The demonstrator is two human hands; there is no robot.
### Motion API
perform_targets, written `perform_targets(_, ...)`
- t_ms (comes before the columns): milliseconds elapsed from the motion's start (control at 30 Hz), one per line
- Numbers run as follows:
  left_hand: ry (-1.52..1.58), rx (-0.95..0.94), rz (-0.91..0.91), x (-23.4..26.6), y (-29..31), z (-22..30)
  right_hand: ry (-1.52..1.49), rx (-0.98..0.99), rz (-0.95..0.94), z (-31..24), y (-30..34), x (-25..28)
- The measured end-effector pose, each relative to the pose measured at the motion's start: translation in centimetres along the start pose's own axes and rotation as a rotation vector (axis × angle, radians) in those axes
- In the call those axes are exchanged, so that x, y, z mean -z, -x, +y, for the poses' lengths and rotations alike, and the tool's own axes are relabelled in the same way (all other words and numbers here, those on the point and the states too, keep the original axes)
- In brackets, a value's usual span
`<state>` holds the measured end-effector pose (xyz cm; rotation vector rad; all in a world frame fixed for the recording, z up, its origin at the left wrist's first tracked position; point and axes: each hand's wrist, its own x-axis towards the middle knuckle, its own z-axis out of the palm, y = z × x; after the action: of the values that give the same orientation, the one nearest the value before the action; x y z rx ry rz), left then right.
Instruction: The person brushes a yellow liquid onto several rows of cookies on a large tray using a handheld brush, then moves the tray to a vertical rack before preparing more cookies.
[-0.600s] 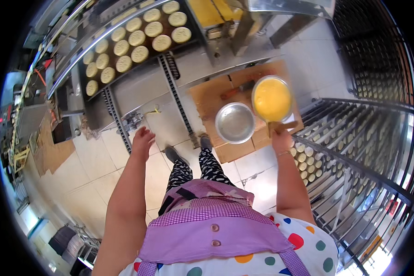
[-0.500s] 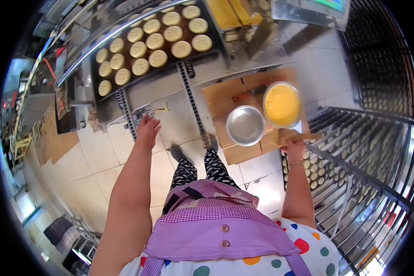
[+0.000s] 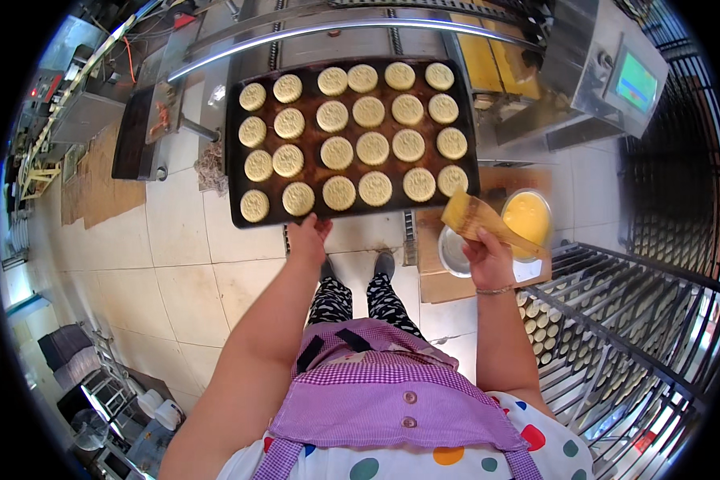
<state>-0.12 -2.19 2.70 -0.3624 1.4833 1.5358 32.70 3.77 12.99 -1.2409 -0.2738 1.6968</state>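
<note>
A dark baking tray (image 3: pixel 312 178) holds rows of pale round pastries (image 3: pixel 374 188) with stamped tops. My left hand (image 3: pixel 309 240) is at its near edge, left of the middle, with the fingers closed on the rim. My right hand (image 3: pixel 490 260) grips a wide flat pastry brush (image 3: pixel 488 220) with a wooden handle. Its yellow-wet bristles are at the tray's near right corner, close to the corner pastry. Under and beside the brush stand a bowl of yellow liquid (image 3: pixel 528 216), which looks like egg wash, and a metal bowl (image 3: pixel 454 254), partly hidden.
Both bowls stand on a cardboard sheet (image 3: pixel 440 290). A metal rack (image 3: pixel 616 320) with trays of pastries rises at the right. A machine with a lit screen (image 3: pixel 636 80) stands at the far right. Steel rail (image 3: pixel 352 26) crosses beyond the tray.
The brush has moved from the yellow bowl leftward to the tray's corner. My left hand has reached the tray's near edge. Further along the rails, the tray lies nearer to me. The view has shifted.
</note>
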Motion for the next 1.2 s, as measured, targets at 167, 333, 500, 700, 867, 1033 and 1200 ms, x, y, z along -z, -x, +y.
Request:
perform_targets(167,-0.047,0.141,0.005,6.4,4.5,-3.3,0.099,-0.014,-0.094,3.1,-1.3,-8.3)
perform_targets(333,-0.173,0.295,-0.068,11.1,9.6,-3.5,0.245,0.065,-0.11,7.3,-4.4,-14.8)
perform_targets(500,-0.353,0.503,-0.237,15.7,10.4,-1.5,0.386,0.131,-0.121,12.3,-7.9,-20.3)
perform_targets(700,-0.814,0.301,-0.298,22.3,10.6,1.2,0.745,0.366,0.035,12.4,-11.7,-19.3)
perform_targets(867,-0.806,0.329,-0.204,28.7,9.8,2.4,1.018,0.826,0.219,6.0,-13.9,-14.5)
perform_targets(1033,-1.006,0.28,-0.234,30.5,10.3,3.3,0.617,0.471,-0.224,15.6,-11.9,-22.3)
perform_targets(1200,-0.969,0.191,-0.274,28.7,10.2,5.1,0.773,0.396,-0.247,22.8,-8.6,-29.1)
